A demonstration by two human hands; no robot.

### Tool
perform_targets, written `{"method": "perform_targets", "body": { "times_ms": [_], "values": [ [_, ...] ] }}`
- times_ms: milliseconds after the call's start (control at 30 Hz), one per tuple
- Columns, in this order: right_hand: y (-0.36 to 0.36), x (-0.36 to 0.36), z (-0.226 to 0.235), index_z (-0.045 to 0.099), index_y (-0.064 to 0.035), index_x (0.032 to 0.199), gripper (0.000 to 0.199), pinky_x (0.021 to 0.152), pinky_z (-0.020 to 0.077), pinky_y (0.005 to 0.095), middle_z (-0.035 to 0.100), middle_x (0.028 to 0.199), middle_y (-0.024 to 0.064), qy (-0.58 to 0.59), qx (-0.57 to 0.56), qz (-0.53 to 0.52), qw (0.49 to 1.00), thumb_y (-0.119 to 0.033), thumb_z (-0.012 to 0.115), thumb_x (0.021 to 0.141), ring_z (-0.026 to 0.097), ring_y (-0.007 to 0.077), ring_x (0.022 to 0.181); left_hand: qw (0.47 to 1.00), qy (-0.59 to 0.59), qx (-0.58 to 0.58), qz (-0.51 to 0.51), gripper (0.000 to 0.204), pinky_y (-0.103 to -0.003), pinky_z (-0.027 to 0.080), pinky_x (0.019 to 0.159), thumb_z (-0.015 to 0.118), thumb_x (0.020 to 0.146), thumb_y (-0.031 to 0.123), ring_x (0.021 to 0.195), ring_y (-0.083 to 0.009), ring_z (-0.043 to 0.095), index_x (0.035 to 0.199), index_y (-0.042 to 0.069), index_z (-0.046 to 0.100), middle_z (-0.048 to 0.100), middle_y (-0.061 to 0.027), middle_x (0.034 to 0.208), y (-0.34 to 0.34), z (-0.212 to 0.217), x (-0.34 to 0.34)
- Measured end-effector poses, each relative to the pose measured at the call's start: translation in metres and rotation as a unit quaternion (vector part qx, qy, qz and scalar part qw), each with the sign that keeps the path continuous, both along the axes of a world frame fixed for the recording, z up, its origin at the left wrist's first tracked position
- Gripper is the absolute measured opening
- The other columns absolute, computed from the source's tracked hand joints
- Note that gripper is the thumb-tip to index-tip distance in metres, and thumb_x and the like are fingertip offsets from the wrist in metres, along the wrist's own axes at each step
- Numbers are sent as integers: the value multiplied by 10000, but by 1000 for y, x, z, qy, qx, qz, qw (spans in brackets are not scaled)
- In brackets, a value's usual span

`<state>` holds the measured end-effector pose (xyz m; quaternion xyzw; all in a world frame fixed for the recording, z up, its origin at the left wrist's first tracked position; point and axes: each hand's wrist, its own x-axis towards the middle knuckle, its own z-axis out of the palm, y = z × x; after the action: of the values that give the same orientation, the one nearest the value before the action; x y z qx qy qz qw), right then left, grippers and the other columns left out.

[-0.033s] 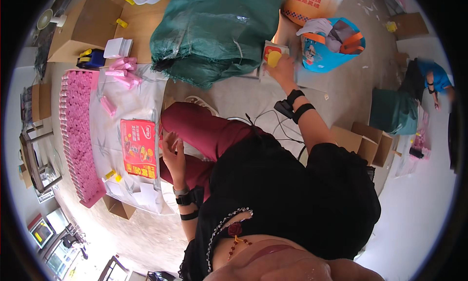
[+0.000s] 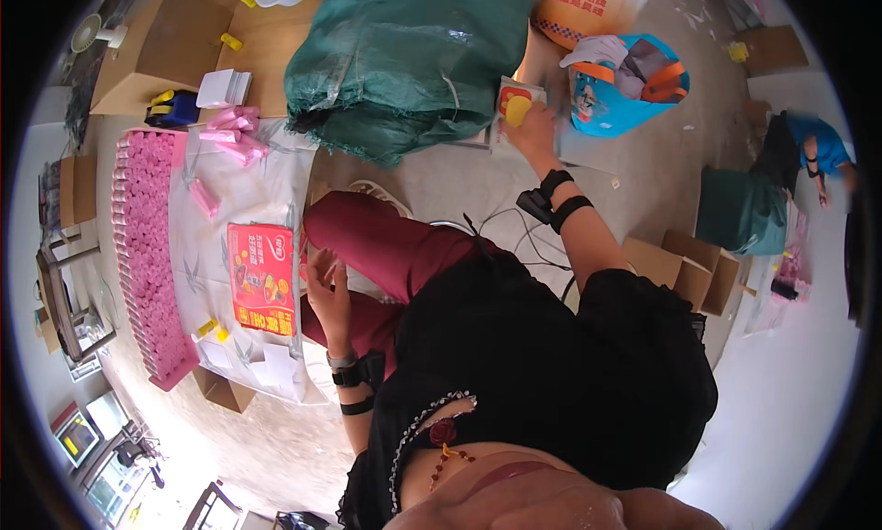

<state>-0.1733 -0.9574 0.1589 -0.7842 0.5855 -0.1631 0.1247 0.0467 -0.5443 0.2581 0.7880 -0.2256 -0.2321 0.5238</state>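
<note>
My right hand (image 2: 533, 130) reaches far out, fingers closed around a yellow rounded thing (image 2: 517, 110) whose kind I cannot make out. Just beyond it lies a flat packet with red and white print (image 2: 506, 91), partly covered by the hand. My left hand (image 2: 328, 287) hovers by my knee with loosely curled, parted fingers and no clear object in them. Beside it, on the cloth-covered table (image 2: 197, 254), rests a red printed carton sheet (image 2: 261, 277). Pink wrapped pieces (image 2: 234, 130) and a long pink tray of packed pink rolls (image 2: 147, 254) are further left.
A large green woven sack (image 2: 395, 71) stands ahead, with a blue bag (image 2: 625, 89) to its right. Cardboard boxes (image 2: 165, 39) stand at the far left. Black cables (image 2: 528, 236) cross the floor near my lap. Another person (image 2: 813, 149) is at the far right.
</note>
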Motion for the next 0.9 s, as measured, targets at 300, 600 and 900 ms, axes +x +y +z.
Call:
{"method": "perform_targets", "body": {
  "times_ms": [300, 600, 900],
  "values": [
    [-16, -28, 23, 665, 43, 1084, 517, 812, 535, 402, 708, 945, 242, -103, 155, 125, 975, -354, 758, 767, 693, 376, 931, 999, 10, -11, 38, 343, -367, 517, 988, 609, 968, 21, 1181, -250, 618, 1297, -38, 528, 616, -172, 1266, 21, 1, 5],
    [-9, -21, 29, 633, 12, 1209, 595, 811, 525, 404, 712, 998, 182, -115, 234, 54, 964, -230, 849, 710, 692, 349, 915, 999, 17, -25, 29, 355, -371, 522, 987, 616, 965, 31, 1183, -257, 621, 1303, -33, 527, 610, -176, 1276, 33, -14, 9],
    [64, 13, 43, 495, -52, 1401, 673, 990, 426, 477, 497, 1296, 216, -28, -105, 133, 985, -208, 782, 813, 495, 410, 1189, 1000, -1, -4, -3, 385, -354, 509, 1017, 608, 984, 41, 1223, -247, 598, 1336, -60, 491, 575, -185, 1317, 17, -4, 10]
  ]
}}
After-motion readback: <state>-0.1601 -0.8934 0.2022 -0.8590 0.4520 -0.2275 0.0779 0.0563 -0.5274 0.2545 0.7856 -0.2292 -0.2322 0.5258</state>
